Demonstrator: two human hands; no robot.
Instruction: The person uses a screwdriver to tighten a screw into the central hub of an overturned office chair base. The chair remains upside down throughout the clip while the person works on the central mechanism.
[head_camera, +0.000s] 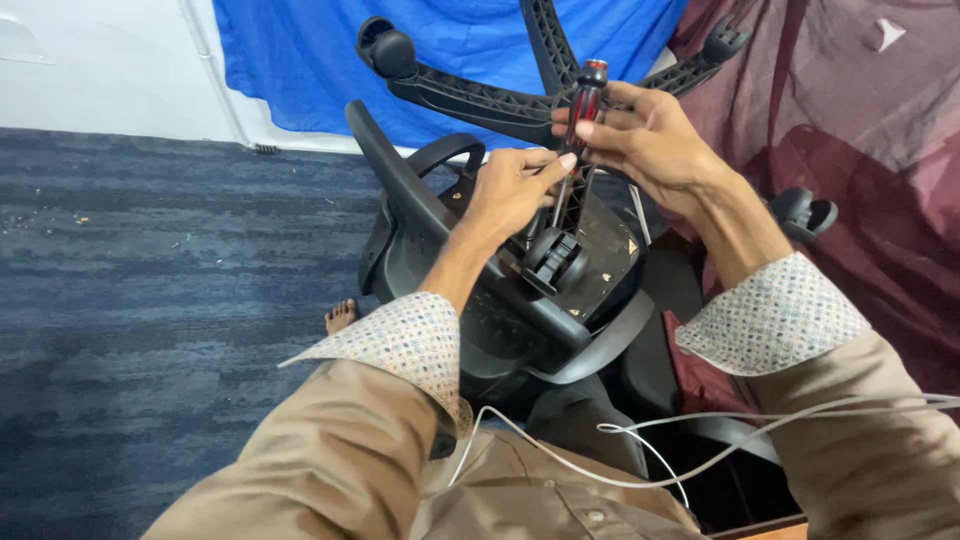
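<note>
An overturned black office chair (470, 300) lies in front of me, its star base (500, 98) with castors pointing away. My right hand (650, 140) grips the red-and-black handle of a screwdriver (583, 105) held almost upright. My left hand (515, 185) pinches the screwdriver's metal shaft lower down, over the dark mechanism plate (600, 255) under the seat. The tip is hidden behind my left fingers.
Blue-grey carpet (150, 280) covers the floor at left. A blue cloth (300, 60) hangs at the back and a maroon cloth (870, 150) at right. A white cable (640, 470) crosses my lap. A bare foot (341, 317) shows beside the chair.
</note>
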